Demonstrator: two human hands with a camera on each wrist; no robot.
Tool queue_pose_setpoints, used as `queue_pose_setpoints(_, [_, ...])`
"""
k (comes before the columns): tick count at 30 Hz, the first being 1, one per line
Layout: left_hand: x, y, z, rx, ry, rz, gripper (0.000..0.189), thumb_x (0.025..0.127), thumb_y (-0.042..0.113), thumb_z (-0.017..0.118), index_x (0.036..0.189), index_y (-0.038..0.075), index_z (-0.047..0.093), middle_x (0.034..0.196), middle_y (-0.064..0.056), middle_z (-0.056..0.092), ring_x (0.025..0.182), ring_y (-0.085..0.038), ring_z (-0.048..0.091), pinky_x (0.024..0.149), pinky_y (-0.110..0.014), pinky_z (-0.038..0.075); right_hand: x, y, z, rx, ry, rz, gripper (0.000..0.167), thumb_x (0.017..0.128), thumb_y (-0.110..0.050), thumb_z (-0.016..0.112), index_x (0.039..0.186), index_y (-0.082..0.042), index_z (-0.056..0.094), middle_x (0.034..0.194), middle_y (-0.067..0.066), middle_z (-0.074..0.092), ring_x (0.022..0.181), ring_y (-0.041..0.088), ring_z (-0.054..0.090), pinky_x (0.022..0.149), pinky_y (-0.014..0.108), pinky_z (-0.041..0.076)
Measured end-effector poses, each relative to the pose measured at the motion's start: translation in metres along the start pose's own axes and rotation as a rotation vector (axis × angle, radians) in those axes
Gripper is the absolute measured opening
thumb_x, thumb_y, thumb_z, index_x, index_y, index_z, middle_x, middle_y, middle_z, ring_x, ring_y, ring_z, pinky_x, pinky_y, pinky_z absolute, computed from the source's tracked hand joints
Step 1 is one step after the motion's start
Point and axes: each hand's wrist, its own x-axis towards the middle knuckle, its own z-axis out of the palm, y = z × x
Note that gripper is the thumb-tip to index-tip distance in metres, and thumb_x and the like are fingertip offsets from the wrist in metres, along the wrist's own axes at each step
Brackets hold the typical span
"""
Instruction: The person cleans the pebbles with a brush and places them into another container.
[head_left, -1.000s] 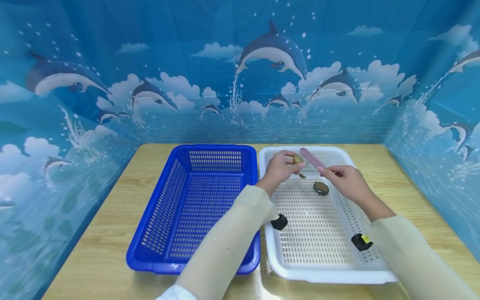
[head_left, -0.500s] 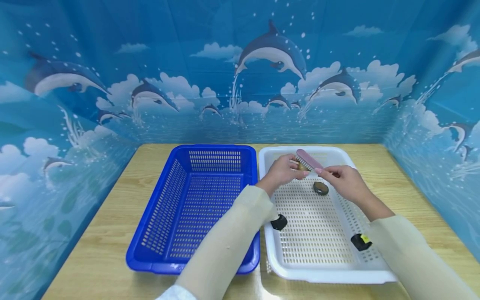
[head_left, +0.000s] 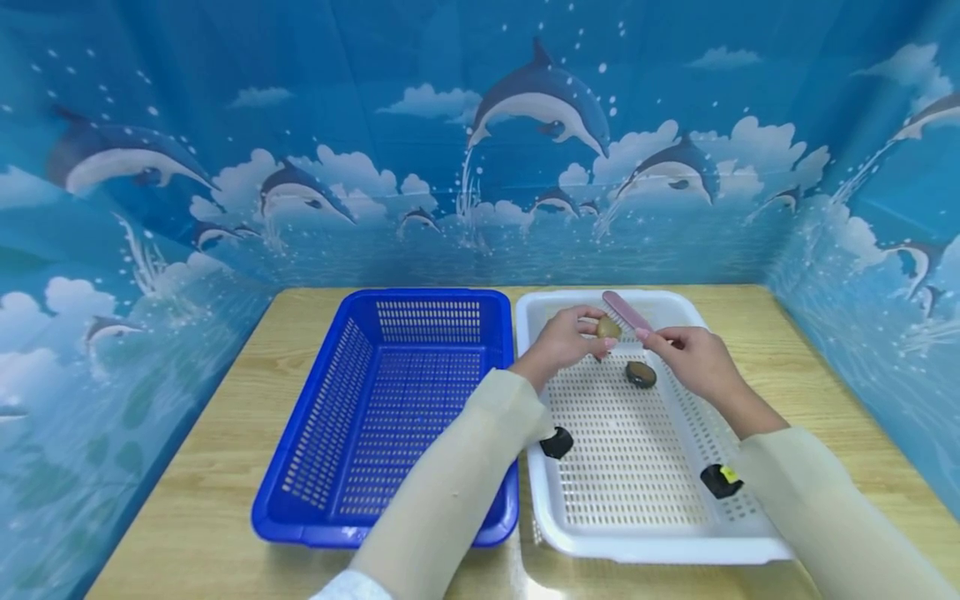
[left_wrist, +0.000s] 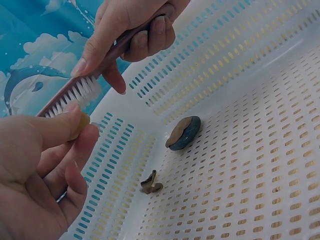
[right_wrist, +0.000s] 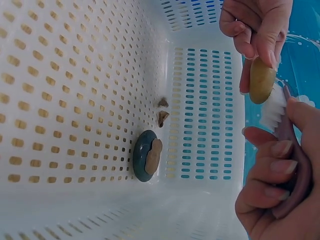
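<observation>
Over the far end of the white basket [head_left: 652, 552], my left hand [head_left: 564, 337] pinches a smooth yellowish stone [right_wrist: 262, 81] between thumb and fingers. My right hand [head_left: 693, 358] grips a pink brush [head_left: 627, 311] by its handle, its white bristles [right_wrist: 273, 107] facing the stone, close beside it. Below the hands, a dark stone [head_left: 641, 374] with a brown patch [right_wrist: 153, 156] on its top lies on the basket floor. Small brown crumpled bits [left_wrist: 151, 183] lie near it in the left wrist view.
A blue basket [head_left: 272, 517] stands directly left of the white one on the wooden table [head_left: 191, 475]. A dolphin-printed curtain [head_left: 420, 150] encloses the back and sides. Two black wrist-worn pieces, the left [head_left: 557, 442] and the right [head_left: 722, 481], sit at the sleeves.
The brush swept down across the stone half a second ago, covering much of it, then moved back up. The stone now shows more fully in my left hand.
</observation>
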Motion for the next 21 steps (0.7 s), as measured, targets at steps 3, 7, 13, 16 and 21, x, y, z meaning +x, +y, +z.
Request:
queue_pose_setpoints(3, [0.0001, 0.0007, -0.0004, -0.02, 0.009, -0.004, 0.043, 0.089, 0.011, 0.072, 0.13, 0.007, 0.057, 0.113, -0.012, 0.068, 0.091, -0.031, 0.069, 0.093, -0.047, 0.051, -0.0001, -0.0006, -0.0006, 0.005, -0.008, 0.012, 0.065, 0.098, -0.057, 0.044, 0.108, 0.002, 0.071, 0.101, 0.021, 0.069, 0.075, 0.023, 0.054, 0.058, 0.029, 0.044])
queue_pose_setpoints(7, [0.0009, 0.0026, -0.0014, -0.001, 0.044, -0.017, 0.044, 0.09, 0.016, 0.071, 0.131, 0.01, 0.057, 0.115, -0.009, 0.069, 0.088, -0.023, 0.07, 0.093, -0.041, 0.052, 0.0001, -0.0024, -0.0022, 0.014, -0.017, 0.014, 0.065, 0.099, -0.056, 0.043, 0.11, 0.002, 0.07, 0.101, 0.021, 0.068, 0.074, 0.023, 0.052, 0.058, 0.03, 0.043])
queue_pose_setpoints(13, [0.005, 0.0031, -0.0008, -0.047, 0.101, -0.01, 0.045, 0.091, 0.015, 0.07, 0.133, 0.005, 0.056, 0.109, -0.011, 0.071, 0.079, -0.017, 0.07, 0.089, -0.039, 0.053, -0.0001, -0.0038, -0.0031, 0.007, -0.018, -0.014, 0.064, 0.099, -0.055, 0.044, 0.109, 0.002, 0.07, 0.1, 0.021, 0.069, 0.074, 0.024, 0.053, 0.059, 0.03, 0.042])
queue_pose_setpoints(16, [0.0065, 0.0017, -0.0001, -0.083, 0.101, -0.017, 0.047, 0.091, 0.012, 0.069, 0.134, 0.001, 0.054, 0.106, -0.014, 0.071, 0.08, -0.021, 0.07, 0.089, -0.044, 0.053, 0.0, -0.0035, -0.0017, 0.016, -0.034, -0.018, 0.064, 0.099, -0.055, 0.045, 0.111, 0.002, 0.07, 0.103, 0.022, 0.069, 0.076, 0.024, 0.054, 0.061, 0.031, 0.042])
queue_pose_setpoints(21, [0.0065, -0.0012, 0.0, -0.101, 0.095, -0.036, 0.051, 0.09, 0.005, 0.069, 0.137, 0.001, 0.051, 0.101, -0.014, 0.072, 0.083, -0.023, 0.07, 0.09, -0.048, 0.053, 0.0008, -0.0031, 0.0012, 0.039, -0.075, -0.043, 0.064, 0.097, -0.056, 0.048, 0.114, 0.002, 0.069, 0.096, 0.019, 0.069, 0.072, 0.022, 0.051, 0.058, 0.031, 0.04])
